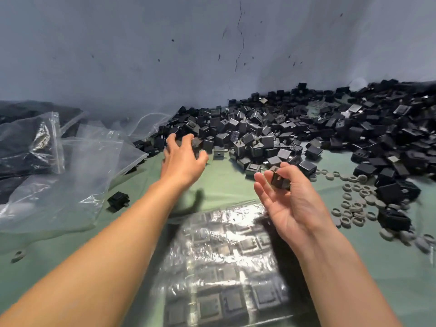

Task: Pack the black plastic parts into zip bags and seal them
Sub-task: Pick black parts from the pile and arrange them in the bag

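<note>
Pinched between thumb and fingertips of the right grip [291, 199], palm turned up: one black part [279, 181], lifted clear of the green worktop [226, 185] and held near the far end of the filled zip bag [224, 267], probably staged there for a short drop in. Stretched forward, the left grip [182, 161], fingers clawed over parts at the near edge of the pile [295, 131]; clenched on any of them or only raking, impossible to tell. Likely division of work: one grip fetching, the other feeding the bag.

Directly between the forearms, that bag, lying flat with parts in neat rows under glossy film, seemingly near full. Zip not visible, so sealed or not, no telling. To the left, loose empty zip bags [77, 166] heaped within easy reach, presumably next in line. Just beside them, one stray part [118, 200], well apart from the pile. Against the wall [165, 55], the pile banked up, likely to stop it spreading. To the right, grey rings [354, 204] scattered beside the parts, with no evident role in the packing.

No brand, label or legible writing on bags, parts or wall.
</note>
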Available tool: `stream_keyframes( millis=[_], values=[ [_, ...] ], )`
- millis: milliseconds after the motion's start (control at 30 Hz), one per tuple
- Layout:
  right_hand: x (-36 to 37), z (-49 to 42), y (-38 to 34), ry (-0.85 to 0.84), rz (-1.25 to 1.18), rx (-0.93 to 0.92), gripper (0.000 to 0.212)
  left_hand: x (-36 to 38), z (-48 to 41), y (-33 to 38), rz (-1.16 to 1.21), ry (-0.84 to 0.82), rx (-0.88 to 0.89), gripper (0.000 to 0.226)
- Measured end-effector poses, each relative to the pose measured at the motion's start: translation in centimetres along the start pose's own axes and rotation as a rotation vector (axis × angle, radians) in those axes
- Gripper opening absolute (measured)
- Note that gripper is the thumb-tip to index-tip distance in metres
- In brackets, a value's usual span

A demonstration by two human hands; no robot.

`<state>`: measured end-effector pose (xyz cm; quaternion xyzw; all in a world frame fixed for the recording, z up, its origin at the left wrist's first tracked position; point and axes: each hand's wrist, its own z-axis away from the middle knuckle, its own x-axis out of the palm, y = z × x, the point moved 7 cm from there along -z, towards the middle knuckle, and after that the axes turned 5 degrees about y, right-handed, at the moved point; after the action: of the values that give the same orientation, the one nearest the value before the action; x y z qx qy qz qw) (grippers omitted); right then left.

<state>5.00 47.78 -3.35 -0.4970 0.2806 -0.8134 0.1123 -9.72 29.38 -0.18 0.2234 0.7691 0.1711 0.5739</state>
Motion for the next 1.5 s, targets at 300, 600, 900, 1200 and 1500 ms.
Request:
stream_keyframes(
  millis=[300,600,900,1200,1500],
  values=[
    [-1.6,-4.2,-3.7,0.173,0.332,-0.215,0.026,8.2,-3.2,2.6,-0.127,-0.316,0.251,0.083],
    [-2.8,-5.9,-4.7,0.176,0.343,-0.186,0.013,11.3,-3.6,4.9,0.021,-0.407,0.285,0.107],
    [-1.9,-6.0,-4.2,0.137,0.279,-0.144,0.012,10.7,-4.5,5.1,0.01,-0.15,0.328,0.053],
    [-1.7,-5.8,-3.8,0.116,0.279,-0.128,0.01,11.6,-4.5,5.6,-0.205,-0.138,0.339,0.068],
    [-2.8,-5.6,-4.7,0.137,0.293,-0.143,0.013,10.8,-3.5,6.3,-0.37,0.13,0.392,0.051]
  ],
)
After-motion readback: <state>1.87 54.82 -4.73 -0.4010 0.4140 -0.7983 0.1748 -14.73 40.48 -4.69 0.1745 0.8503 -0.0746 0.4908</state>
